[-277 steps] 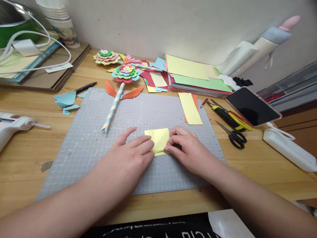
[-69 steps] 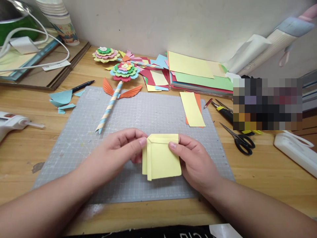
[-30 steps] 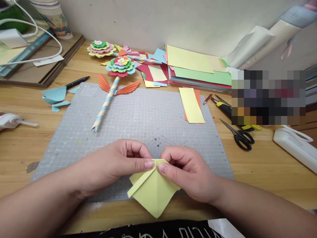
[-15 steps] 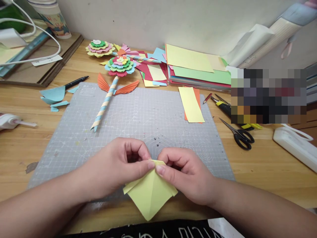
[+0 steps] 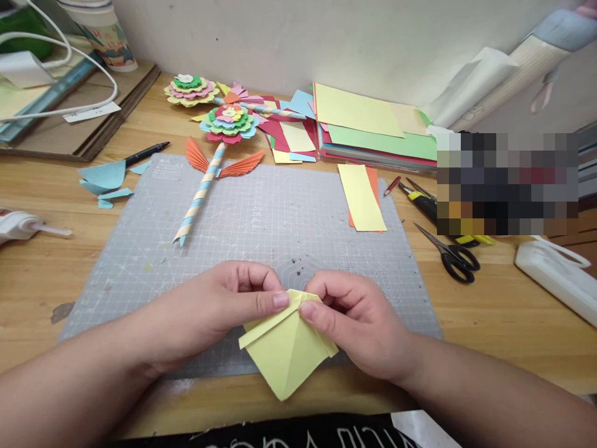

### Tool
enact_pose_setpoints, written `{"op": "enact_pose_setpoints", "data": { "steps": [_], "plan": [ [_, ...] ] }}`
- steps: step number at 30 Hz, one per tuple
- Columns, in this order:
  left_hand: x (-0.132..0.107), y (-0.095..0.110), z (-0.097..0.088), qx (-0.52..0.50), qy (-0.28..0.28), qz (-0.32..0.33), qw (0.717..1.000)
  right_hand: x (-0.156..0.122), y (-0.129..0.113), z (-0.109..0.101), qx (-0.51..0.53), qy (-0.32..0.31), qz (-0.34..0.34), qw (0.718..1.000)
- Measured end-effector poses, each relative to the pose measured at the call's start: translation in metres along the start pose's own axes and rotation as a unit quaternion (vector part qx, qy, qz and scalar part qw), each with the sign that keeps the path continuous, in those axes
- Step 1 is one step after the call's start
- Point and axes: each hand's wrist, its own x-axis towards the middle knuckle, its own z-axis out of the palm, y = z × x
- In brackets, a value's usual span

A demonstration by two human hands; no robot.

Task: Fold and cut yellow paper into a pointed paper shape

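A folded yellow paper (image 5: pixel 284 361) is held above the front edge of the grey cutting mat (image 5: pixel 261 218). Its lower corner points toward me, a crease runs down its middle, and narrow folded strips lie along its upper sides. My left hand (image 5: pixel 242 298) pinches the upper left edge between thumb and fingers. Close beside it, my right hand (image 5: pixel 359 323) pinches the top right the same way, its thumb pressed near the peak. The curled fingertips behind the paper are partly hidden.
A striped paper stick with a layered paper flower (image 5: pixel 228 122) and orange fans lies on the mat. Yellow and orange strips (image 5: pixel 362 198) rest at right, near black scissors (image 5: pixel 451 254) and a cutter (image 5: pixel 422 206). Blue scraps (image 5: pixel 105 177) and a glue gun (image 5: pixel 23 225) are at left.
The yellow paper has risen slightly and tilted. My thumbs have moved a little apart at its top, so more of the folded peak and left strip shows.
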Motion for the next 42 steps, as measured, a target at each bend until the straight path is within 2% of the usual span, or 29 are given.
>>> {"op": "enact_pose_setpoints", "data": {
  "steps": [9,14,17,21,23,26,31,37,42],
  "plan": [
    [-0.001,0.002,0.001,0.056,0.023,0.022,0.998,0.000,0.000,0.003,-0.003,0.002,-0.019,1.000],
    [0.000,0.002,0.009,0.088,0.078,0.044,0.992,-0.001,0.001,0.002,0.007,0.000,-0.001,1.000],
    [-0.001,0.000,0.015,0.153,0.117,0.076,0.978,0.000,0.001,0.003,0.017,-0.019,0.015,1.000],
    [-0.002,-0.002,0.019,0.252,0.167,0.131,0.944,0.002,0.000,0.003,-0.015,-0.016,0.024,0.999],
    [0.000,-0.002,0.019,0.229,0.158,0.113,0.954,0.003,0.000,0.002,-0.030,-0.006,0.013,0.999],
    [0.002,-0.001,0.015,0.135,0.107,0.051,0.984,0.002,0.000,0.001,-0.030,-0.003,0.000,1.000],
    [0.003,-0.002,0.009,0.072,0.057,0.004,0.996,0.001,0.001,0.000,-0.033,0.004,-0.015,0.999],
    [0.003,-0.002,0.006,0.030,0.019,0.002,0.999,0.001,0.001,0.000,-0.030,0.021,-0.029,0.999],
    [0.003,0.001,0.009,0.083,0.043,0.030,0.995,0.000,0.001,0.001,-0.028,0.021,-0.043,0.998]
  ]
}}
